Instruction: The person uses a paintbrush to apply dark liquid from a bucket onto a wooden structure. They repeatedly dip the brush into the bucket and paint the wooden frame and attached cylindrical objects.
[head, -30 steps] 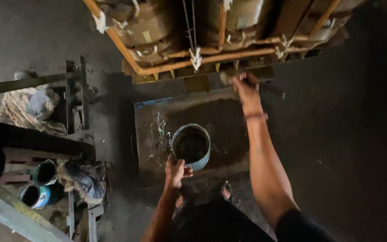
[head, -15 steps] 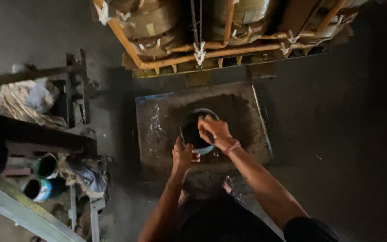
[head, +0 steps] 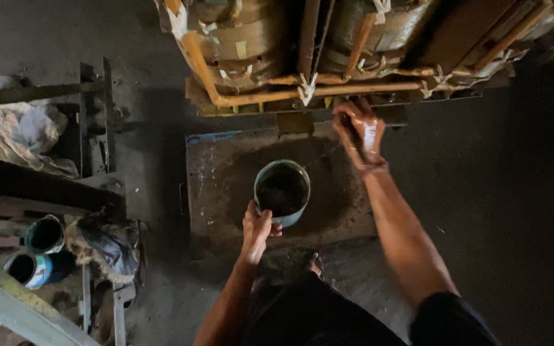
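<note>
- The small blue-grey bucket (head: 282,192), filled with dark liquid, stands on a stained metal tray (head: 213,173) on the floor.
- The left hand (head: 258,225) is clamped on the bucket's near rim.
- The right hand (head: 360,131), wet and glistening, is raised at the orange-framed machine (head: 302,93); its fingers curl, but around what I cannot tell.
- Risk: the 1-handed rim hold could tip the bucket, and drips from the wet hand could make that hold slip.
- 2 blue cans (head: 40,250) sit well apart at left.
</note>
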